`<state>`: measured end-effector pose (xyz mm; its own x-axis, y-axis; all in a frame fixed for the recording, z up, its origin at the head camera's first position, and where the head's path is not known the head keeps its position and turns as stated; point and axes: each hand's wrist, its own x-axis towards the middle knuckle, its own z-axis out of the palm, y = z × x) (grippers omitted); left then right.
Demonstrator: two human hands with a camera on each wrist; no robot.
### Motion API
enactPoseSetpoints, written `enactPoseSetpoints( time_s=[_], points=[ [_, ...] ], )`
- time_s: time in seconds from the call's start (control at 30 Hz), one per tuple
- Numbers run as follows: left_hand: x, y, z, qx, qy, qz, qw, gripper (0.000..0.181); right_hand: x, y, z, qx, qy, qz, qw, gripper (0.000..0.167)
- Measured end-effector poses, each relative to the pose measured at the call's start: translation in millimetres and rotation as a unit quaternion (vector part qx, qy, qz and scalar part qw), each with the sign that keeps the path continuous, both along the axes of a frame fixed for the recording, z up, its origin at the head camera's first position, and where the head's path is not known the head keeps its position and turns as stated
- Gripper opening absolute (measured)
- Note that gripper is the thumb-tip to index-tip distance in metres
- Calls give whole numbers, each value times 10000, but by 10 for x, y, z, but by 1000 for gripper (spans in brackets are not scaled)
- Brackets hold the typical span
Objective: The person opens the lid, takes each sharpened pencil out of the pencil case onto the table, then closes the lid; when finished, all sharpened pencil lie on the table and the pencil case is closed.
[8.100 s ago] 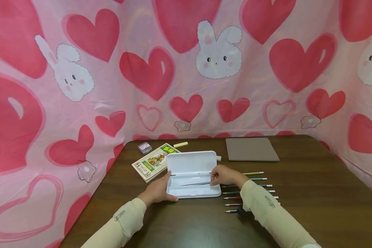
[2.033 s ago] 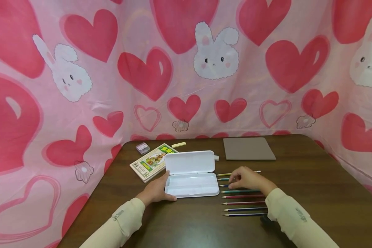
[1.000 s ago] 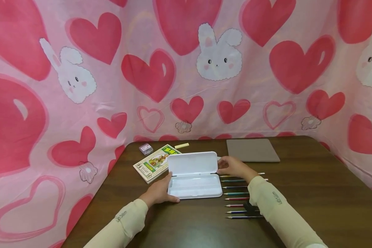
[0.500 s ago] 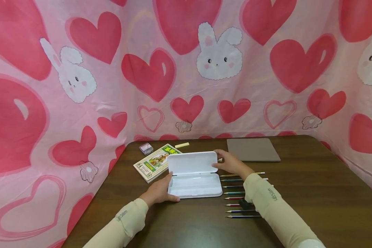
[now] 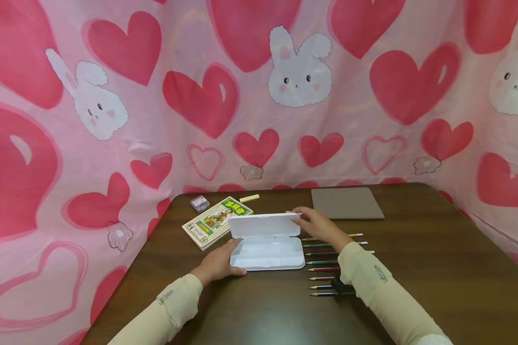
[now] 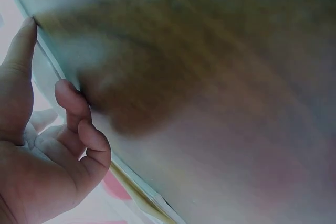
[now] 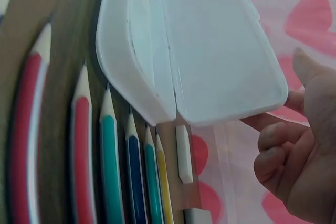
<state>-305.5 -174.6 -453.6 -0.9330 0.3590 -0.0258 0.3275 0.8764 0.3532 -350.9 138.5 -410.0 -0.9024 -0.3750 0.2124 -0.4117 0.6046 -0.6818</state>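
A white pencil case lies with its lid raised and tipped partly forward over the base. My left hand grips the left end of the base, thumb at the front edge and fingers at the side and back. In the left wrist view the left fingers are bent against the case's edge. My right hand is at the lid's upper right corner. The right wrist view shows its index finger reaching behind the lid, the thumb apart from it, the other fingers curled. No pencils show inside the base.
Several sharpened pencils lie in a row right of the case, partly under the right forearm. Behind are a book, a small box, a yellow strip and a grey flat board. A white eraser is near the hinge.
Earlier my right hand pinched a dark pencil over the case, then was among the pencils. It has since moved to the lid, which now tilts forward. My left hand stays on the base.
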Motion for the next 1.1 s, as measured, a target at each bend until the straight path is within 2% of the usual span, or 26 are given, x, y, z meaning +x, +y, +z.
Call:
enactPoseSetpoints(
  time_s=[0.07,0.23,0.4,0.5,0.63,0.73,0.9,1.1],
  points=[
    [-15,1,4,28,56,-20,10000,96,24,-25,10,-68,-8,-89,9999,33],
    [-29,1,-12,106,215,-68,9997,99,93,-74,-9,172,-148,-175,9996,33],
    [-18,-44,-43,354,359,93,9987,99,173,-99,-32,409,-299,-182,9985,29],
    [1,-91,-48,596,326,273,9973,92,225,-100,-32,597,-293,-170,9976,26],
    [25,-129,-32,1079,47,532,9927,84,278,-73,-51,732,-195,61,9971,24],
    [37,-131,-4,1279,-160,702,9892,90,299,-49,-76,739,-198,273,9967,29],
    [50,-111,49,1231,-408,952,9870,103,311,-33,-126,816,-341,311,9956,44],
    [38,-71,50,1218,-238,783,9892,83,306,-24,-176,1128,-81,434,9926,58]
  ],
)
